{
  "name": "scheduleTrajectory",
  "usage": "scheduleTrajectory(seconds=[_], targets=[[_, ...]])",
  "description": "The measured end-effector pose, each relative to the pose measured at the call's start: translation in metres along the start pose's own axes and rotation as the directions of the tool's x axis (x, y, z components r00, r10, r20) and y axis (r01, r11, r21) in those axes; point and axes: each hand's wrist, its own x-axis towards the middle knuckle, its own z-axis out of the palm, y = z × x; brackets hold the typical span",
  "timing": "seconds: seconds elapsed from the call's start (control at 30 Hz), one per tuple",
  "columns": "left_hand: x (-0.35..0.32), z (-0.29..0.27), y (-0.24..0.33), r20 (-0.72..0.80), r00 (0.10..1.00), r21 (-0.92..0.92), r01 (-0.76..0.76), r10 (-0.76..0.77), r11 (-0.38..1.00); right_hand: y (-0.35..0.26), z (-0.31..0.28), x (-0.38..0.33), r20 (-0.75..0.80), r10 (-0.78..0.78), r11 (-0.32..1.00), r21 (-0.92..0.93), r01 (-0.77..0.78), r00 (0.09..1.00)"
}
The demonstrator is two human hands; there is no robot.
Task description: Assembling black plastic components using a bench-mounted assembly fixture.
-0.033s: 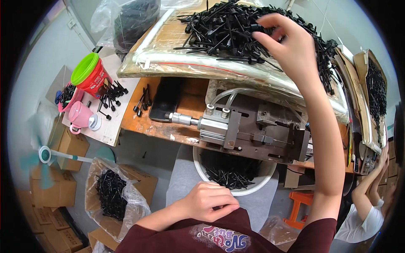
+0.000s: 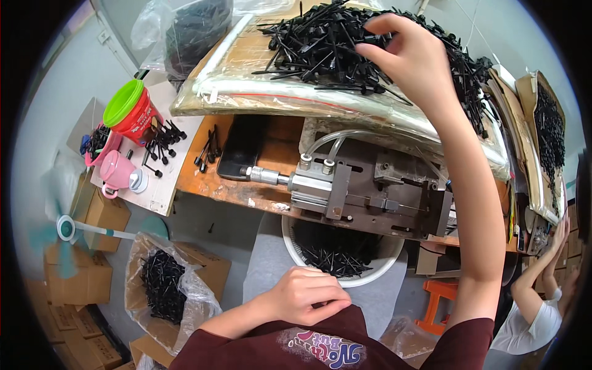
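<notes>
My right hand (image 2: 410, 58) reaches over a heap of thin black plastic parts with stems (image 2: 327, 46) on a plastic-wrapped board (image 2: 228, 71). Its thumb and forefinger are apart, and I see nothing between them. My left hand (image 2: 308, 295) rests closed at my waist against my dark red shirt, its fingers curled under, so anything inside is hidden. Between my arms and the board, a metal clamping fixture with an air cylinder (image 2: 311, 188) is mounted at the bench edge. Below it stands a white basket (image 2: 394, 262) with more black parts.
A dark phone (image 2: 237, 151) and a few black parts (image 2: 209, 148) lie on the wooden bench. To the left are a red bucket (image 2: 139, 117), a pink cup (image 2: 117, 169), a fan (image 2: 65, 227) and a lined carton (image 2: 203, 308). Another person (image 2: 533, 314) works at far right.
My right hand has shifted slightly left over the heap, its thumb and forefinger still apart. My left hand stays in place.
</notes>
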Motion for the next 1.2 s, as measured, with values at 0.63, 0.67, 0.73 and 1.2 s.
scheduleTrajectory(seconds=[0.63,0.67,0.73,1.2], targets=[[-0.003,0.001,-0.010,0.014,1.000,0.024,0.008,-0.008,1.000,0.045,0.017,0.038,0.298,0.244,0.968,-0.011,-0.253,0.923],[-0.002,0.002,-0.010,0.012,1.000,0.033,0.002,-0.002,0.999,0.045,0.010,0.037,0.329,0.294,0.953,-0.031,-0.301,0.897],[-0.001,0.004,-0.010,0.008,1.000,0.046,-0.012,0.012,0.999,0.050,0.001,0.030,0.298,0.278,0.959,-0.025,-0.283,0.913],[0.076,-0.018,0.009,-0.349,0.936,0.055,0.069,-0.046,0.996,0.058,-0.067,-0.060,0.073,0.397,0.716,0.599,-0.359,0.915]])
